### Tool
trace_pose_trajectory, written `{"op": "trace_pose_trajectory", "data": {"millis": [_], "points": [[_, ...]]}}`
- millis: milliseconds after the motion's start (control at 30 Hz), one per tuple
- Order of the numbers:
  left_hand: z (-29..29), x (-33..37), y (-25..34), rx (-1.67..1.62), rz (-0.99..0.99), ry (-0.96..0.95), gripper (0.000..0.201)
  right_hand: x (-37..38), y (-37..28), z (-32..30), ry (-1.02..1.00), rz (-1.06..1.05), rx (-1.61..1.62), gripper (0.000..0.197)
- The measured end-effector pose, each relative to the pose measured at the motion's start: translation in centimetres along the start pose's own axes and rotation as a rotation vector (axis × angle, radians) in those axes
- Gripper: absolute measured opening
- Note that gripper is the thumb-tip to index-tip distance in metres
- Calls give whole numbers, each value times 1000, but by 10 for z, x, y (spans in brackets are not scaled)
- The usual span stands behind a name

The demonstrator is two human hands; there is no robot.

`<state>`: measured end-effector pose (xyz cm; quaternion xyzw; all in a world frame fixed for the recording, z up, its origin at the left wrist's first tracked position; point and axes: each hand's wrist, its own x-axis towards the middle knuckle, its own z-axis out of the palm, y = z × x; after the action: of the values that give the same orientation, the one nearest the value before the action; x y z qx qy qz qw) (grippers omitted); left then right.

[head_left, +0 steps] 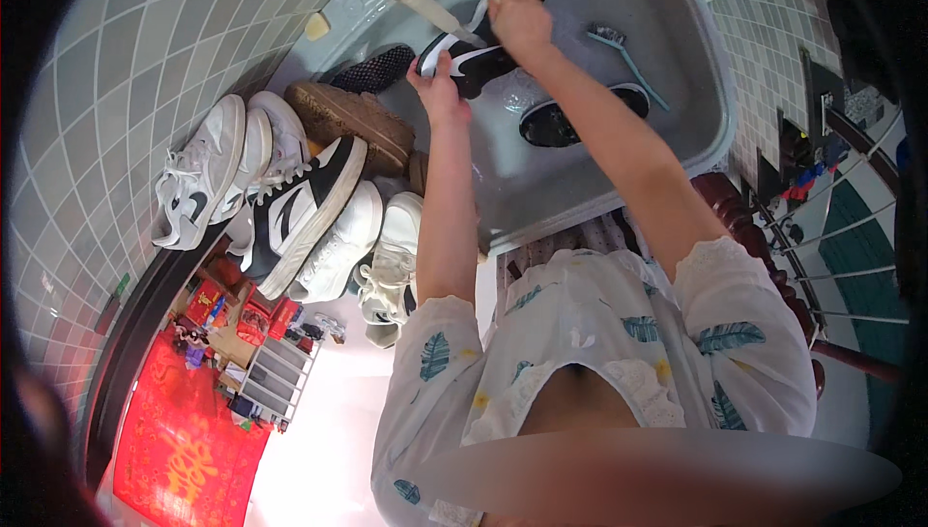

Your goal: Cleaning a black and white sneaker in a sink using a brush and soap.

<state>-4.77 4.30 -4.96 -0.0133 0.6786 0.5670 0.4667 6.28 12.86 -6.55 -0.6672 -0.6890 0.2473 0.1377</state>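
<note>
My left hand (445,92) grips a black-and-white sneaker (478,68), held tilted over the grey sink (710,73). My right hand (522,19) is closed at the sneaker's far end, around something pale that its fingers partly cover; I cannot make out what it is. Just above the sneaker hangs the tap's pale outlet tube (433,11). A dark, elongated shoe or insole (551,126) lies in the basin below my right forearm, which hides part of it. Right of that arm rests a scrubbing brush (630,65) with a turquoise handle.
Several shoes crowd the sink's left side, among them a brown shoe (353,121), a black-and-white sneaker (309,208) and a white shoe (340,242). A dark dotted piece (375,69) leans by the rim, below a yellowish block (316,26). A metal rack stands right.
</note>
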Motion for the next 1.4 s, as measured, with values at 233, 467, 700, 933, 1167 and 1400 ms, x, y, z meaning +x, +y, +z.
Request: {"op": "trace_pose_trajectory", "data": {"millis": [233,467,700,933,1167,1400], "points": [[-14,22,-12,-8,-170,95,69,-14,3,-5,-153,31,75,57],[-17,36,-11,-234,-589,-82,33,-59,5,-61,-247,162,284,61],[42,27,-20,-209,-287,181,56,-67,21,-13,-350,222,452,47],[27,39,-9,-225,-368,75,37,-60,-6,-35,-309,-19,-55,35],[13,52,-4,-254,-329,18,101,-45,9,-40,-264,-347,-182,48],[30,45,0,-118,-160,55,73,-65,2,-6,-233,-2,442,40]]}}
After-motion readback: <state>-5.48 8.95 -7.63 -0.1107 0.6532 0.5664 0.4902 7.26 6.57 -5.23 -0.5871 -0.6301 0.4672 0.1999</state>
